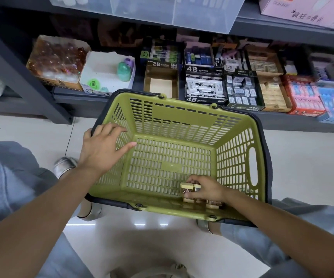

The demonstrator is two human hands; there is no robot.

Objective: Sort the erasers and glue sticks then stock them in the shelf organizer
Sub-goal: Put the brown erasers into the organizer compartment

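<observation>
Left hand (100, 149) flat on left rim of green basket (184, 119), fingers straight. Right hand (206, 189) grips cream erasers (189, 189) at basket's near right corner.

This was a stationery shop. A low grey shelf (110, 96) carried open display cartons of erasers (205, 87), marked 2B and 4B, set side by side in rows, and a green plastic shopping basket (182, 117) stood on the pale tiled floor (302, 167).
</observation>
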